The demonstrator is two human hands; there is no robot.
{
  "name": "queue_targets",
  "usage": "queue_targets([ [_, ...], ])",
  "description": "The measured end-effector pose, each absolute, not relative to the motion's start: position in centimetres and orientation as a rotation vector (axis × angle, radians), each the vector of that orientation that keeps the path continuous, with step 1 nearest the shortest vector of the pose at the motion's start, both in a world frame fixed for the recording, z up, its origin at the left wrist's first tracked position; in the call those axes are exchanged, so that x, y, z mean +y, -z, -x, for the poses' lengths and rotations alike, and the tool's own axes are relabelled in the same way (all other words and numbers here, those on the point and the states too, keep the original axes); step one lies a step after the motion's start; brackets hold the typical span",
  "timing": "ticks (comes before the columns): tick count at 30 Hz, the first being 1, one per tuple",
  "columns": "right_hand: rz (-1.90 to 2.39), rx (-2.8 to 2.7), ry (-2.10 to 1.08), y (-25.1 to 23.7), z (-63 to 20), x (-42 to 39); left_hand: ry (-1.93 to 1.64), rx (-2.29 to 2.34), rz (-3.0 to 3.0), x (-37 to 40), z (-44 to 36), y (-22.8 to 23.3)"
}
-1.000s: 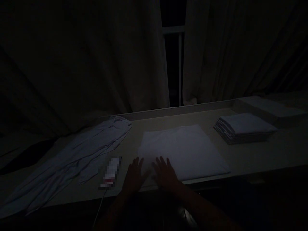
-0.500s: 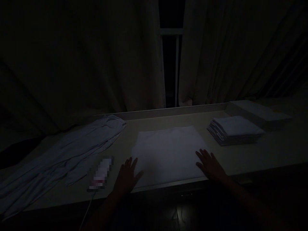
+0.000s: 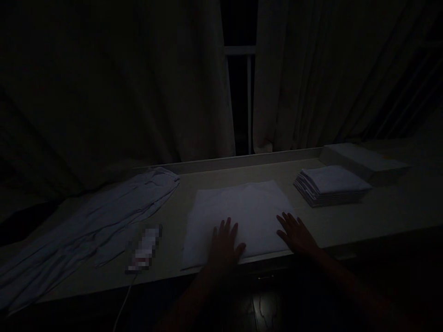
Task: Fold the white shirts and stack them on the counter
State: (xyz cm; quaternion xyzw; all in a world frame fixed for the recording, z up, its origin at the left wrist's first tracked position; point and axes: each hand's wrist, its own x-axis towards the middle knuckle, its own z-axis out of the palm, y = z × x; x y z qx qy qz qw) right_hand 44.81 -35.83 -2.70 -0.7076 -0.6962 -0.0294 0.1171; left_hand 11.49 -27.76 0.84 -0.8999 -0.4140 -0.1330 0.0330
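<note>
Both hands lie flat, fingers spread, gripping nothing: the left hand (image 3: 224, 246) on the near edge of the pale folded cloth (image 3: 238, 216) at lower centre of the worktop (image 3: 380, 212), the right hand (image 3: 296, 235) on its right corner.

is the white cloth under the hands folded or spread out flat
Spread flat: the white cloth lies as one smooth square on the table, with the left hand and right hand resting open-palmed along its near edge.
</note>
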Motion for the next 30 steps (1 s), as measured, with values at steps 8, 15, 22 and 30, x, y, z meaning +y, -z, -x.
queue_targets([
  [8,2.083,-2.043,0.086,2.9,-44.8,-35.7,0.389,-1.602,2.624,-27.4,-8.1,1.7],
  [15,2.079,-2.052,0.078,2.9,-44.8,-35.8,0.383,-1.761,2.445,-26.9,-4.3,1.5],
  [22,2.108,-2.055,0.086,2.7,-44.6,-35.9,0.397,-1.768,2.395,-27.1,-4.7,1.4],
  [30,2.102,-2.075,0.095,3.6,-44.9,-35.6,0.408,-1.756,2.412,-26.8,-4.3,1.9],
])
